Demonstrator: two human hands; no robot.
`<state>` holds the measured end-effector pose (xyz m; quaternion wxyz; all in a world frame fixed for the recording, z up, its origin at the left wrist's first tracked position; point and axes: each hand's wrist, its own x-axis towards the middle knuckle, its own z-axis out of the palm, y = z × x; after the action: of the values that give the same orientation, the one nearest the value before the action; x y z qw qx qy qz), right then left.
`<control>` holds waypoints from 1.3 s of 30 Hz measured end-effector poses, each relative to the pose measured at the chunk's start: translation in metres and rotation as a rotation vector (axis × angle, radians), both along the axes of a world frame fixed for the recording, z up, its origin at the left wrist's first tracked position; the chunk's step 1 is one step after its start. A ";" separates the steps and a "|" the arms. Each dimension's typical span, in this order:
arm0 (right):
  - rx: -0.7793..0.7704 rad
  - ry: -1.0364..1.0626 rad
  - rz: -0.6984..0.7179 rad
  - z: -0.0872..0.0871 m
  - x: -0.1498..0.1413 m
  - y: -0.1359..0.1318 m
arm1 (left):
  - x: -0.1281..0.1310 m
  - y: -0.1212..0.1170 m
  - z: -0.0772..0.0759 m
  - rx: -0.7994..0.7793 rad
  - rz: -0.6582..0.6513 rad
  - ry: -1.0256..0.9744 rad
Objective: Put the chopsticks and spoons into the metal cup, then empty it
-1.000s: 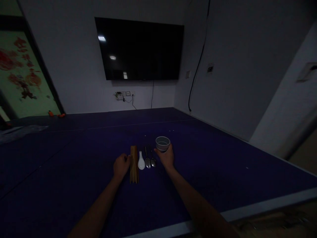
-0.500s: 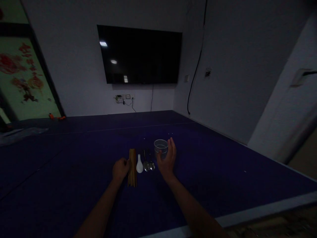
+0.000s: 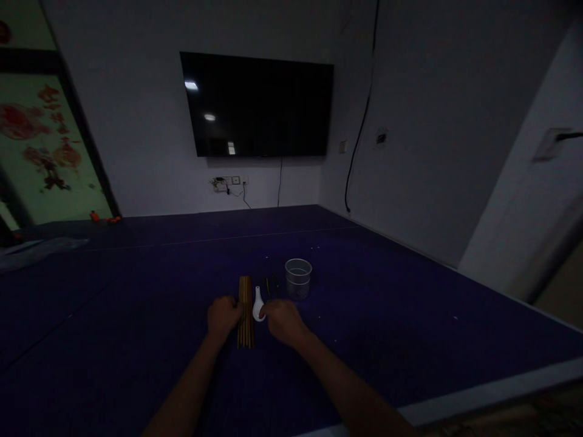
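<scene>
On the dark blue table (image 3: 410, 315) a bundle of wooden chopsticks (image 3: 246, 300) lies pointing away from me. To its right lie a white ceramic spoon (image 3: 258, 301) and metal spoons (image 3: 269, 285), of which only the thin handles show. A clear round cup (image 3: 298, 278) stands upright at the far right of the row. My left hand (image 3: 222, 317) is curled, its knuckles pressed against the left side of the chopsticks. My right hand (image 3: 283, 320) is curled down over the bowls of the metal spoons, just right of the white spoon.
A black wall screen (image 3: 259, 104) hangs above sockets and cables (image 3: 228, 181) at the far end. A white wall runs along the table's right side. The table's pale near edge (image 3: 496, 388) lies lower right. A floral panel (image 3: 40, 152) stands at the left.
My right hand let go of the cup, lifted open beside it, then came down and left and closed over the metal spoons. The left hand stayed against the chopsticks.
</scene>
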<state>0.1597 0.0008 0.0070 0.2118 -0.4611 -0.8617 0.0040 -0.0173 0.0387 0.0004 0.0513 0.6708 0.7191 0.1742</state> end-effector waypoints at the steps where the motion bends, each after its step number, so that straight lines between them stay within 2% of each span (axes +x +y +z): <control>1: -0.011 -0.005 -0.006 0.000 0.000 0.000 | 0.000 0.000 0.001 -0.007 0.000 0.005; 16: -0.082 -0.063 -0.022 0.003 0.001 0.002 | 0.000 0.000 0.004 -0.077 0.005 0.063; 39: -0.102 -0.074 -0.041 0.001 0.002 0.005 | 0.001 -0.002 0.006 -0.080 -0.007 0.073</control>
<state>0.1613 0.0063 0.0079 0.1563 -0.4885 -0.8580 0.0268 -0.0161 0.0367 0.0069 0.0524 0.6766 0.7245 0.1208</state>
